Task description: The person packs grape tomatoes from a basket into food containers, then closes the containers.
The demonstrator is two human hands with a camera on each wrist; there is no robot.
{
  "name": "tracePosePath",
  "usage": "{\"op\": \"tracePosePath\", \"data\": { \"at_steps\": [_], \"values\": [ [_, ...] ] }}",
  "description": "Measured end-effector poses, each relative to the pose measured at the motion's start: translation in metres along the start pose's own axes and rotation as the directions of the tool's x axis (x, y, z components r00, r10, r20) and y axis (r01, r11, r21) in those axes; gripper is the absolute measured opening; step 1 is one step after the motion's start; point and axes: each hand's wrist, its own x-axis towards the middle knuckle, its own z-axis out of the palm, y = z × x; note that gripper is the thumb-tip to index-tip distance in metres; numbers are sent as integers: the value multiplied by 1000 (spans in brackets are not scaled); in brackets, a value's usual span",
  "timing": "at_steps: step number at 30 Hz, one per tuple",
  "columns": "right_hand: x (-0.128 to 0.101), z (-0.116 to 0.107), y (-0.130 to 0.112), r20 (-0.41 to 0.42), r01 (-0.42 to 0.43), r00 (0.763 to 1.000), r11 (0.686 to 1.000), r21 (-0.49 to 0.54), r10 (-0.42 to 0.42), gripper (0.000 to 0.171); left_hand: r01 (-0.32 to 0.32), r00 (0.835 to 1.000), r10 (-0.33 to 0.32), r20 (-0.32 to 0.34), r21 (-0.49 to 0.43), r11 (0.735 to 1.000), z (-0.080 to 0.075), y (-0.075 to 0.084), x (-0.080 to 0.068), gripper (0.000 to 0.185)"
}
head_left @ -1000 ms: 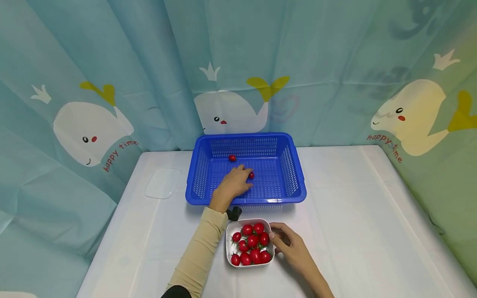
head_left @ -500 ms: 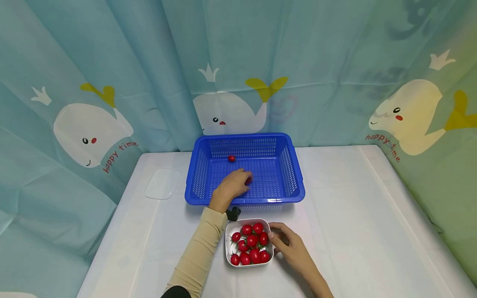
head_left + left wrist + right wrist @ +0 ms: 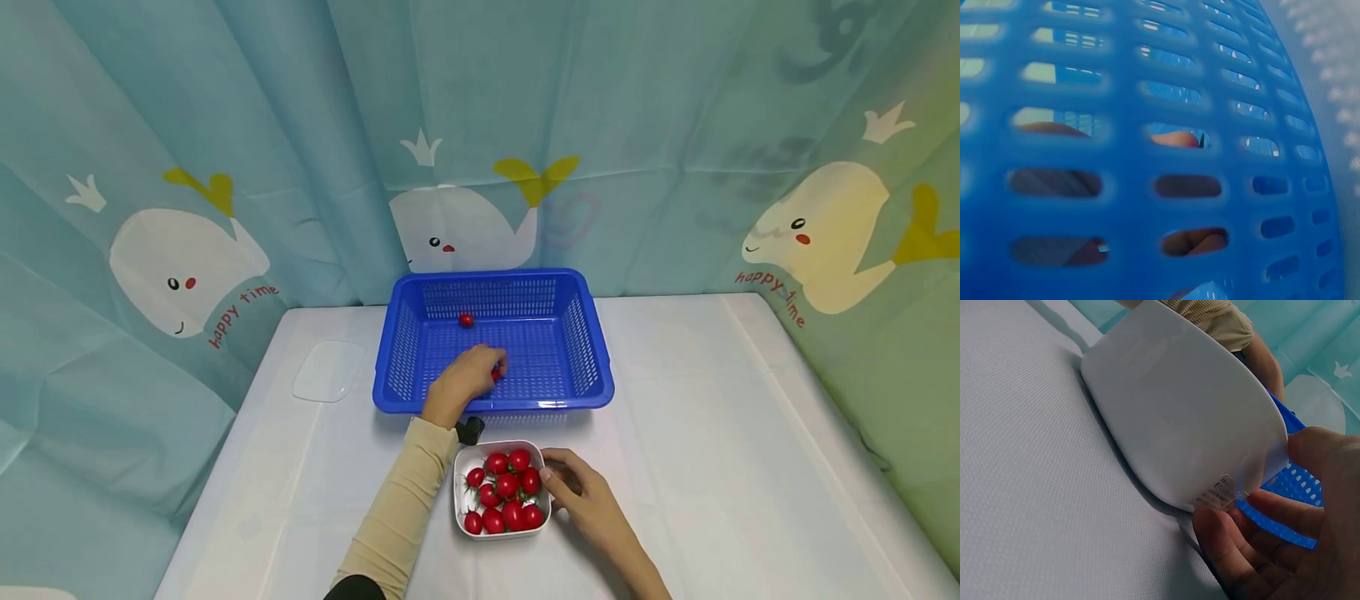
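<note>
Inside the blue slotted basket [image 3: 604, 367], my left hand [image 3: 467, 375] holds a red cherry tomato [image 3: 496, 375] with curled fingers, near the basket's front side. Another cherry tomato [image 3: 467, 320] lies farther back in the basket. In the left wrist view the basket wall [image 3: 1122, 156] fills most of the picture, and bits of the hand show through its slots. My right hand [image 3: 591, 500] grips the right side of a white container [image 3: 1179, 412], thumb at the rim and fingers below against the wall. Several red tomatoes [image 3: 507, 485] with green stems sit in it.
A clear flat lid [image 3: 327, 371] lies on the white tablecloth [image 3: 697, 467] left of the basket. Behind the table hangs a blue-green curtain [image 3: 637, 225] with printed whales. A black wrist camera [image 3: 470, 431] sits between basket and container.
My left fingers have closed round the cherry tomato and drawn it slightly toward the basket's front. The right hand and the container have stayed in place.
</note>
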Motion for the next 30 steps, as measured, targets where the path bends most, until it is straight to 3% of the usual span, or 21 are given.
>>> {"op": "tracePosePath", "data": {
  "at_steps": [6, 13, 23, 30],
  "values": [
    [0, 1, 0, -10, 0, 1000, 1000, -2, 0, 34, -23, 1000, 23, -8, 10, 1000, -1, 1, -1, 18],
    [0, 0, 0, -5, 9, 1000, 1000, 5, -9, 34, -97, 993, 99, -67, 28, 995, -2, 1, -1, 14],
    [-1, 1, 1, 7, 0, 1000, 1000, -8, 0, 35, -193, 970, 187, -154, -25, 981, -8, -5, -14, 20],
    [1, -1, 0, 4, 8, 1000, 1000, -12, -8, 36, -273, 937, 257, -237, -39, 961, -17, -6, -37, 22]
  ]
}}
